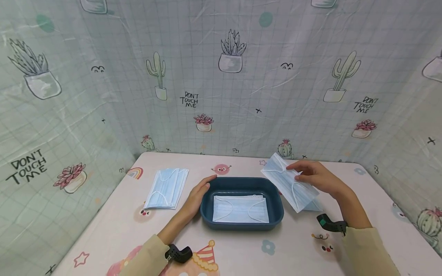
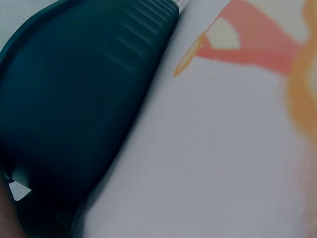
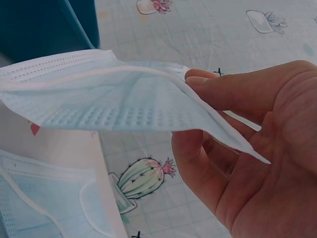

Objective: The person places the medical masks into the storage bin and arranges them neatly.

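**Hidden / cut off / blurred**

Left wrist view: close and blurred, tray (image 2: 74, 99) cut off at the left and top edges, left hand out of frame. Right wrist view: right hand (image 3: 257, 163) cut off at the right and bottom, its grip on the mask (image 3: 109, 99) partly covered. Head view: that mask (image 1: 290, 186) hides most of another one on the table (image 1: 114, 230).

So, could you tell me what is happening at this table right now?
A person is handling blue face masks around a dark blue tray on a patterned table. The right hand pinches one mask just right of the tray, lifted off the table, with another mask lying beneath it. The left hand rests flat against the tray's left side. One mask in the tray lies flat, and a small stack of masks sits to the left.
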Tool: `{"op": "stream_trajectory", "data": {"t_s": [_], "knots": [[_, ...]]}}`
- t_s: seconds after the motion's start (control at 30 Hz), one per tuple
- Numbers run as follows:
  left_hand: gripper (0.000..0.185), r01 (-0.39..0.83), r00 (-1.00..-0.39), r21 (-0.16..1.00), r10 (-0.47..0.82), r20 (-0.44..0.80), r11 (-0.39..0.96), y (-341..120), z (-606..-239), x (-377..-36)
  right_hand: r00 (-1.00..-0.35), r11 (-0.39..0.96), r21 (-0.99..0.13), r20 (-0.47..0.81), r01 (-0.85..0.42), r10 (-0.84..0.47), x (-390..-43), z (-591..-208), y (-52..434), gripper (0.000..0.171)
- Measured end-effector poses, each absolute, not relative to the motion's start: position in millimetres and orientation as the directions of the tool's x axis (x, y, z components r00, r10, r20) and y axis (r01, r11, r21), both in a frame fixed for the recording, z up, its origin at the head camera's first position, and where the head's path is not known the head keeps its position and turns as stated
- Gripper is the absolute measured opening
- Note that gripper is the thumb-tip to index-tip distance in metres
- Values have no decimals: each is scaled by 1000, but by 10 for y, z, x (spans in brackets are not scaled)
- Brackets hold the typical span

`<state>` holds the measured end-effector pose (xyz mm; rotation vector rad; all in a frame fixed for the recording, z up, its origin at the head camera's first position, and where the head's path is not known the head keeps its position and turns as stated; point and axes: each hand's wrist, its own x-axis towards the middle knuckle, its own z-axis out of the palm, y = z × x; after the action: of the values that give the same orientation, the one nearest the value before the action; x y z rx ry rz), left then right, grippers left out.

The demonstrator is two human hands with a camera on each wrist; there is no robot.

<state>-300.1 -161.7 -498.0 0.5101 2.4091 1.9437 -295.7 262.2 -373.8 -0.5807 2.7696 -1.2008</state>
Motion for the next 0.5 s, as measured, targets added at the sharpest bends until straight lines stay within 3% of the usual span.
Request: {"op": "stream_trajectory", "data": {"t_s": [0.5], "knots": [[43, 244, -947, 956, 253, 198, 164, -1626, -4972, -2983, -924, 632, -711, 66, -308, -377, -2998, -3774, 2590, 37]]}}
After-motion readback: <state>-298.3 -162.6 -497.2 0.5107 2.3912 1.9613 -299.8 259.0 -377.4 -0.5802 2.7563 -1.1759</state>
